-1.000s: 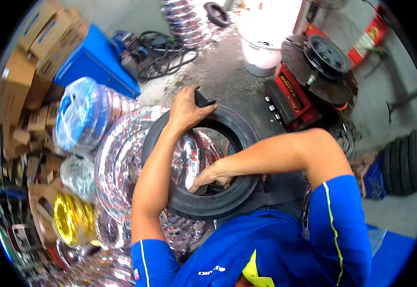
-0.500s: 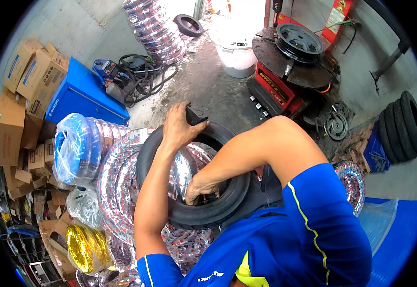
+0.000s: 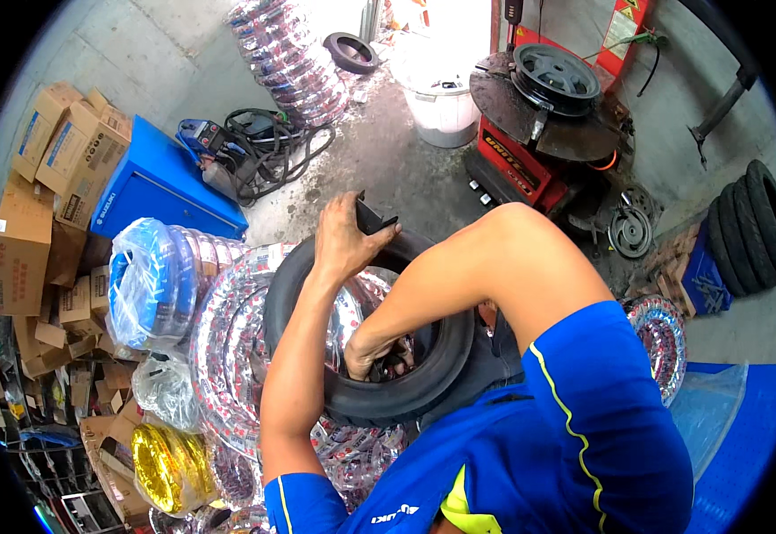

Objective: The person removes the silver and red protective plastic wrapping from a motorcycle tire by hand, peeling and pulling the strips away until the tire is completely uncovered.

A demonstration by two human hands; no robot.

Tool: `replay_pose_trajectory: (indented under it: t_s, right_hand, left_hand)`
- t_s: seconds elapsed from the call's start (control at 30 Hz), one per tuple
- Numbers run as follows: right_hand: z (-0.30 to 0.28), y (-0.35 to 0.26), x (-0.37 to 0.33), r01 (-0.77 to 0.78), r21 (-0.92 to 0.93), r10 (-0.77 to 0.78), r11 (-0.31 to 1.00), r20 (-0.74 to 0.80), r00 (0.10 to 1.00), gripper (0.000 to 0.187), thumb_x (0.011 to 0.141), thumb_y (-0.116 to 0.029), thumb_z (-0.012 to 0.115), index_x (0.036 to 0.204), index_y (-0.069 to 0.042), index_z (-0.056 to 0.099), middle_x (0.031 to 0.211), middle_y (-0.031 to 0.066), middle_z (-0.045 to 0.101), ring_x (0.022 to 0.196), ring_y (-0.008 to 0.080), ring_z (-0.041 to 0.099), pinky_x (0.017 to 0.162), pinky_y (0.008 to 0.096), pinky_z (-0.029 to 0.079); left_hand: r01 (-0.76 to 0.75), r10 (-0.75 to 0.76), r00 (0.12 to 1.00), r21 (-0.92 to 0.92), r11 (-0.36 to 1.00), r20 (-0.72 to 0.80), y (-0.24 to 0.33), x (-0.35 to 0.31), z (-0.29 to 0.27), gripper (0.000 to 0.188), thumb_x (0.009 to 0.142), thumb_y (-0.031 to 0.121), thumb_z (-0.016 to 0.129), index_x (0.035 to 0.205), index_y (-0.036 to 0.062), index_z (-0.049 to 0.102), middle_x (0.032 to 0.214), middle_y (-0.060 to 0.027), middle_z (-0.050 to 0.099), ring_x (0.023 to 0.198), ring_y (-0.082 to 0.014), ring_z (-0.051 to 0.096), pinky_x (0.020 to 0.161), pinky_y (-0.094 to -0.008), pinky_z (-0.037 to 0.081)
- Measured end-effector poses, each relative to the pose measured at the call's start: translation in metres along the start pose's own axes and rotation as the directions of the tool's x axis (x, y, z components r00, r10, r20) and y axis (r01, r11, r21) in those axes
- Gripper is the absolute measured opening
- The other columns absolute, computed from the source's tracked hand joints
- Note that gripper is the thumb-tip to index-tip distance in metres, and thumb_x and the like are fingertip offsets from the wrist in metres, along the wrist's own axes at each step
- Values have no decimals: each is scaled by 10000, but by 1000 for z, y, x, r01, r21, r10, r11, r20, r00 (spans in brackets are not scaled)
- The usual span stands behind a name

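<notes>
A black tyre (image 3: 406,392) leans in front of me on a pile of foil-wrapped tyres (image 3: 232,356). At its far rim, my left hand (image 3: 345,238) is closed around a flat black object (image 3: 372,216) that looks like a phone or a small plate. My right hand (image 3: 373,350) reaches down through the tyre's opening, close to the near inner wall. Its fingers are bent and partly hidden inside, and what they grip cannot be made out.
On the left stand blue-wrapped tyres (image 3: 143,285), a gold-wrapped tyre (image 3: 167,465), cardboard boxes (image 3: 85,160) and a blue cabinet (image 3: 170,191). Cables (image 3: 268,160) lie farther off. A red tyre-changing machine (image 3: 521,169) holds a wheel rim (image 3: 557,76). Black tyres (image 3: 744,231) lean at the right wall.
The whole view has shifted slightly. My right hand's bent fingers show a little more inside the tyre. My left hand keeps its hold on the flat black object.
</notes>
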State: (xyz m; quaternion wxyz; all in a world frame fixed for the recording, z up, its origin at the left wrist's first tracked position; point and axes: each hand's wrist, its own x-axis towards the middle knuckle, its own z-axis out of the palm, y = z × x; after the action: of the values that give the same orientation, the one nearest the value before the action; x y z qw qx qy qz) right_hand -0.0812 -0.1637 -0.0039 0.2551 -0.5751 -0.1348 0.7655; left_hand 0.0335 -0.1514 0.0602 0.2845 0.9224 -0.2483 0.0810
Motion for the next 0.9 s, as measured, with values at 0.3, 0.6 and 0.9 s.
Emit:
replay_pose_trajectory:
  t_s: [0.3,0.6,0.9]
  right_hand:
    - [-7,0,29,67,-12,-67,998,-6,998,492,931,-439,697,1305,-120,699,1221,117,748,1082,303,713,967,577,525]
    - [-14,32,82,159,-43,-159,986,17,987,532,945,-476,679,1327,-106,687,1201,133,755,1066,326,719,942,557,547]
    - [-6,57,-65,293,-445,-527,846,-780,338,366,704,-218,817,974,15,739,891,183,758,900,272,748,803,409,582]
  left_hand:
    - [-5,5,1000,21,1000,8,2,-2,-1,768,694,350,929,1248,-94,637,1177,-286,677,1111,-421,662,988,-462,527]
    - [-19,18,999,-8,1000,-48,-9,0,6,746,697,387,928,1210,-78,651,1152,-269,686,1099,-419,658,986,-468,515]
    - [268,-269,963,-103,958,9,-26,-13,-18,874,728,465,916,1302,-118,608,1216,-299,687,1158,-387,672,1019,-444,522]
